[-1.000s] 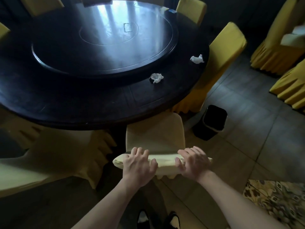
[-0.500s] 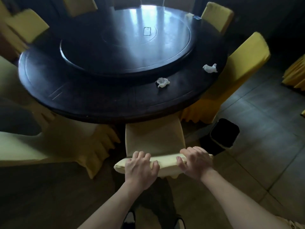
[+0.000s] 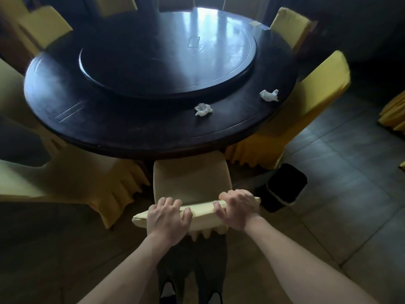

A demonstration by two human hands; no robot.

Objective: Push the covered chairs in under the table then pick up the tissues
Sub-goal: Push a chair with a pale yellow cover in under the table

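I've got both hands curled over the top rail of the chair nearest the table: left hand toward the rail's left end, right hand toward its right. The rail's long axis runs side to side across my reach, and the table edge lies straight ahead of my fingers, the seat partly under it. Both tissues sit on the table beyond; the nearer tissue is ahead of my right hand, the farther tissue further right near the rim
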